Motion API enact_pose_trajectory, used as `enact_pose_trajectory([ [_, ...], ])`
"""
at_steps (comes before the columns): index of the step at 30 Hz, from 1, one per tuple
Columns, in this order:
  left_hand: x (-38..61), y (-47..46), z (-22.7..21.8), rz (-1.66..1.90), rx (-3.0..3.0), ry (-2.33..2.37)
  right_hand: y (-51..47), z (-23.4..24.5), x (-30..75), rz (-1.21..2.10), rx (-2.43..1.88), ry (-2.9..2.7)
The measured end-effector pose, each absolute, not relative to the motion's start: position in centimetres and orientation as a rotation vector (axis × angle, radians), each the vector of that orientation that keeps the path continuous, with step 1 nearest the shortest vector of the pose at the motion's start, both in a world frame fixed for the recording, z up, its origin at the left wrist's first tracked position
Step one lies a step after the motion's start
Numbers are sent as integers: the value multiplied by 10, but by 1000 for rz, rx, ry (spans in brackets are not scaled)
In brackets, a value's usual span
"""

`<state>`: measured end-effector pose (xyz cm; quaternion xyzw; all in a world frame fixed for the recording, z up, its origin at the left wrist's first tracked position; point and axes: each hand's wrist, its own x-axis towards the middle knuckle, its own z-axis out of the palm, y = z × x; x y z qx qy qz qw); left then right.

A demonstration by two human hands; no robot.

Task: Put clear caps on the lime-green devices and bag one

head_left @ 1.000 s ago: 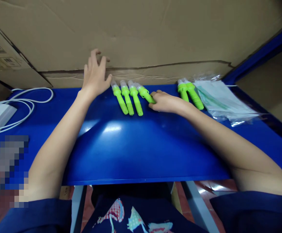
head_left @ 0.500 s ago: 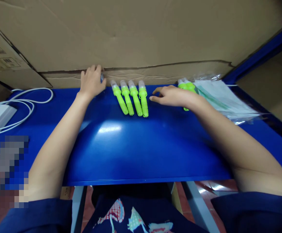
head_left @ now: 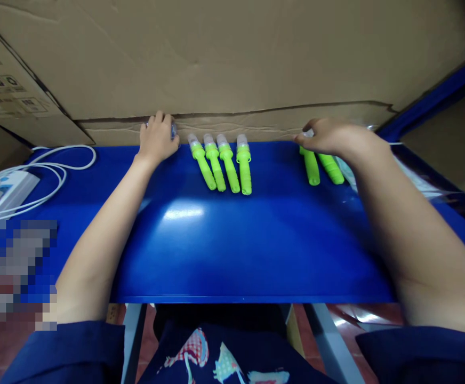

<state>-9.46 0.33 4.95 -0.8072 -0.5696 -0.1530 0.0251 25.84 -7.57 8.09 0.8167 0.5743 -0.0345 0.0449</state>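
Several bright green pen-like tubes with clear caps lie on the blue table (head_left: 232, 245). A row of them (head_left: 226, 166) lies side by side at the back middle. Two more green tubes (head_left: 320, 168) lie to the right. My right hand (head_left: 332, 137) is curled over the cap ends of that pair, fingertips pinching the left one's cap. My left hand (head_left: 157, 140) rests at the back edge, left of the row, with its fingers closed around a small bluish clear object (head_left: 173, 129) against the cardboard.
Large cardboard boxes (head_left: 232, 64) wall off the back of the table. A white device (head_left: 4, 189) with a looped white cable (head_left: 60, 168) sits at the far left. Clear plastic bags (head_left: 420, 181) lie at the right, mostly behind my right arm.
My right hand left the fourth tube lined up in the row and moved right onto the pair of tubes. My left hand dropped from the cardboard and closed at the table's back edge.
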Motion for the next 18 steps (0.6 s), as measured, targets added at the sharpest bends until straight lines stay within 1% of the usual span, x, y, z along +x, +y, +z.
enact_pose_trajectory([
  [4, -99, 13, 43, -530, -2557, -1708, -68, 77, 269, -177, 2463, 1701],
  [9, -98, 7, 47, -520, -2584, -1745, -60, 68, 284, -268, 2376, 1652],
  [14, -96, 2, 50, -300, -2593, -1803, -58, 65, 286, -324, 2377, 1636],
  [18, -97, 2, 48, -443, -2622, -1747, -61, 62, 288, -331, 2338, 1738],
])
